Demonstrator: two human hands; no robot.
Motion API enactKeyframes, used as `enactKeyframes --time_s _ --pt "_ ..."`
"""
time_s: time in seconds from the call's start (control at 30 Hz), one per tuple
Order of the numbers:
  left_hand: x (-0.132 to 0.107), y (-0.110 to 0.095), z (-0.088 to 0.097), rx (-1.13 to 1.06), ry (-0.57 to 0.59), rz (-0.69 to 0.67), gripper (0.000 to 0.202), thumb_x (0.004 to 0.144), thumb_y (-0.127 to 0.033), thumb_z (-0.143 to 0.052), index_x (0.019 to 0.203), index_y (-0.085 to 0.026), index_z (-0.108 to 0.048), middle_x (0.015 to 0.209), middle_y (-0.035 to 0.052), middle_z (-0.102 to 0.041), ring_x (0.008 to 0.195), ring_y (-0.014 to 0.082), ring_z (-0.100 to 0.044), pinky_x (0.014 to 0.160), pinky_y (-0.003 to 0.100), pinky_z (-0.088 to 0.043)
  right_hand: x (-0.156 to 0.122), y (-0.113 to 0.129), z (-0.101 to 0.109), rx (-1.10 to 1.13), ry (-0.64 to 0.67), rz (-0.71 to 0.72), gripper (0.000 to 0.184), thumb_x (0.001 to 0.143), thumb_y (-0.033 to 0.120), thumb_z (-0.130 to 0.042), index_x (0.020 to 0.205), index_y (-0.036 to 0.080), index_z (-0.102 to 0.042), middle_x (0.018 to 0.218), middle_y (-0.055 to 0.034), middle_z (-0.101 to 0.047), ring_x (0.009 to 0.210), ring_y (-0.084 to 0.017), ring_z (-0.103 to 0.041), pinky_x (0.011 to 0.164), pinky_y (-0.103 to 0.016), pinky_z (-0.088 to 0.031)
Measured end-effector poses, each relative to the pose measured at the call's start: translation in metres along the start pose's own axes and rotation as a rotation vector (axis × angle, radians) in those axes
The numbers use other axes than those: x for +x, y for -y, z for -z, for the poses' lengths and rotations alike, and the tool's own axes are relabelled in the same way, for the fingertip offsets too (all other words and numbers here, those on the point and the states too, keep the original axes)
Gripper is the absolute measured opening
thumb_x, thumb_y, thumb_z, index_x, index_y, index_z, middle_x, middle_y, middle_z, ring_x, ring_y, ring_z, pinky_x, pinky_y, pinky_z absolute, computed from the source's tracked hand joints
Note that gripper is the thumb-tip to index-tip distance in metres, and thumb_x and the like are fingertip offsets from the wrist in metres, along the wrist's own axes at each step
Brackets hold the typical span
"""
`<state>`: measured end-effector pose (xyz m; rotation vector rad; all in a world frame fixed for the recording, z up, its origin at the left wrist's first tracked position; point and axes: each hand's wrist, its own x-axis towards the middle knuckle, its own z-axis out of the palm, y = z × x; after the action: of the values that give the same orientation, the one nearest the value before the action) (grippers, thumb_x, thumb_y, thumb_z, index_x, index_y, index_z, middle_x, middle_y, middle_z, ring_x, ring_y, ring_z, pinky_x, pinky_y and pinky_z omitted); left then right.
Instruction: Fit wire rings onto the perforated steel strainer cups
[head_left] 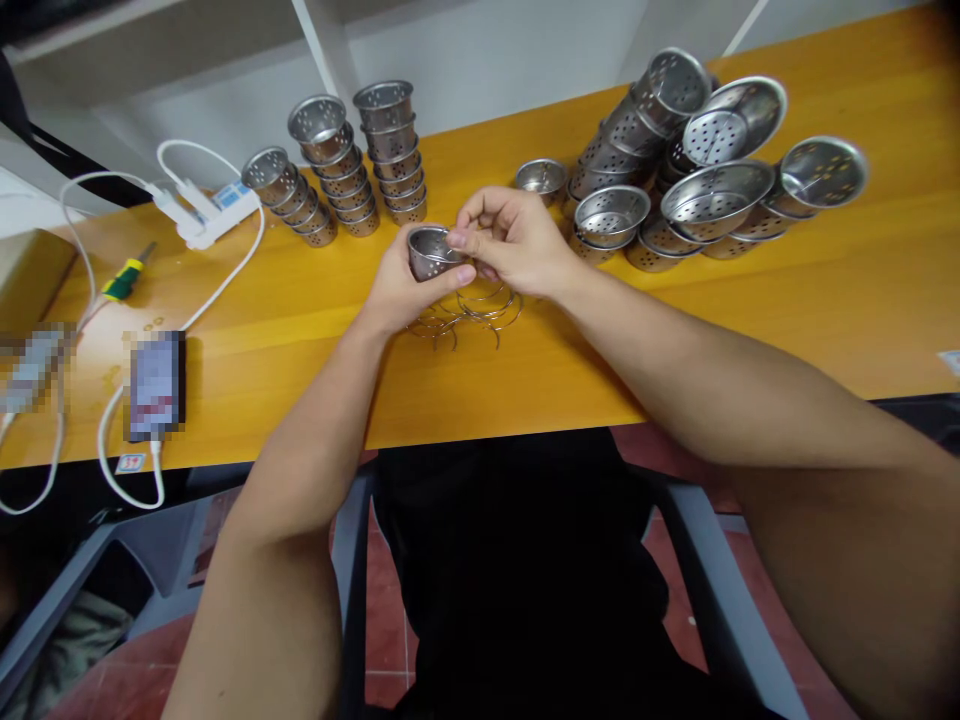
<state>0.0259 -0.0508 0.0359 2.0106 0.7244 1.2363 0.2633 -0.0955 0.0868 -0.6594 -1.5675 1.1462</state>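
My left hand [399,288] is wrapped round a small perforated metal cup [433,262], its mouth facing up and its wall showing between thumb and fingers. At the cup's right rim, my right hand [519,238] is closed in a pinch, with thumb and forefinger together. Whatever lies between those fingertips is too small to make out. Under both hands, several thin curved metal wires [491,312] lie on the orange table [525,390], partly hidden by the hands.
Stacks of perforated cups [349,180] stand at the back left, and more stacks [637,130] lean at the back right. A single cup [541,178] stands between. To the left are a power strip [225,210], a screwdriver [124,280], a phone [157,385] and white cables.
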Motion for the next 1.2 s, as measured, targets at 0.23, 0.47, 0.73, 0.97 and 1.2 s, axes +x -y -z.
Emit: enactKeyframes --time_s 0.23,0.47,0.73,0.97,1.2 --pt "-0.002 0.013 0.000 0.064 0.003 -0.038 0.103 0.076 -0.098 -0.107 0.142 -0.026 -0.073 0.129 0.0071 -0.080 0.130 0.0335 -0.085 0.127 0.057 -0.069 0.000 -0.006 0.000 -0.023 0.003 -0.020 0.079 0.081 0.091 -0.113 0.102 0.030 -0.069 0.077 0.0038 -0.065 0.057 -0.015 -0.057 0.045 -0.030 -0.048" --pt "-0.003 0.009 0.002 0.106 0.010 -0.032 0.099 0.080 -0.095 -0.108 0.141 -0.024 -0.075 0.129 0.0072 -0.081 0.124 0.0317 -0.086 0.126 0.057 -0.071 0.000 -0.007 0.001 -0.057 0.013 0.001 0.085 0.074 0.098 -0.111 0.099 0.029 -0.069 0.075 0.0042 -0.064 0.058 -0.016 -0.059 0.046 -0.031 -0.054" --pt "-0.004 0.006 0.003 0.110 0.032 0.012 0.099 0.081 -0.092 -0.109 0.144 -0.024 -0.073 0.131 0.0078 -0.082 0.123 0.0303 -0.086 0.126 0.056 -0.071 -0.001 -0.001 -0.002 -0.064 0.016 0.028 0.081 0.074 0.096 -0.113 0.095 0.029 -0.073 0.080 0.0011 -0.068 0.070 -0.018 -0.062 0.055 -0.032 -0.060" --pt "-0.007 0.004 -0.002 0.104 0.010 -0.003 0.098 0.084 -0.088 -0.110 0.150 -0.027 -0.069 0.137 0.0080 -0.083 0.126 0.0290 -0.087 0.121 0.051 -0.072 -0.003 -0.012 0.000 -0.144 -0.037 0.085 0.082 0.081 0.099 -0.108 0.110 0.029 -0.075 0.096 -0.0020 -0.072 0.074 -0.019 -0.064 0.061 -0.033 -0.064" --pt "-0.004 0.010 -0.009 0.050 -0.076 -0.207 0.097 0.087 -0.089 -0.106 0.155 -0.036 -0.064 0.137 0.0060 -0.085 0.118 0.0269 -0.087 0.100 0.048 -0.077 -0.010 -0.011 0.005 -0.409 -0.101 0.257 0.074 0.109 0.100 -0.078 0.131 0.029 -0.082 0.139 -0.0139 -0.074 0.104 -0.029 -0.078 0.094 -0.051 -0.080"
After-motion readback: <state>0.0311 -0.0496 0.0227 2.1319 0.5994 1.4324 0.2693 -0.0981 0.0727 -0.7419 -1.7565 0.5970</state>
